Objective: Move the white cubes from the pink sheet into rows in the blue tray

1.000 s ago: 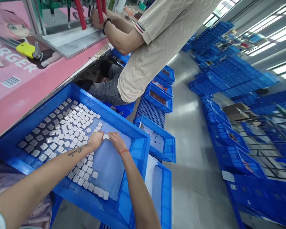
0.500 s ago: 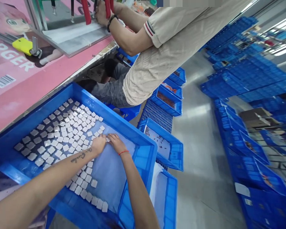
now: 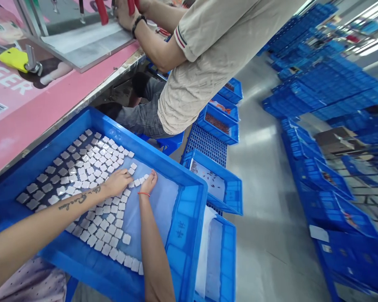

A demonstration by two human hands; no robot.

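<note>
A big blue plastic crate (image 3: 189, 201) sits in front of me, lined with a pale sheet and covered with several small white square pieces (image 3: 94, 167) laid in rows. My left hand (image 3: 118, 181) rests flat on the pieces near the middle of the crate, fingers stretched toward a few loose pieces. My right hand (image 3: 149, 183) lies just to its right, fingers curled with the tips on a small white piece (image 3: 141, 180) at the edge of the rows. The two hands are a short gap apart.
A person in a beige shirt (image 3: 214, 54) sits close behind the crate, hands on a metal jig (image 3: 82, 42) on the pink bench (image 3: 34, 117). More blue crates (image 3: 219, 126) stand on the floor to the right, with stacks further back (image 3: 321, 92).
My hands have drawn slightly apart and shifted toward the far side of the crate; the left hand has flattened onto the pieces. The camera has swung a little to the right.
</note>
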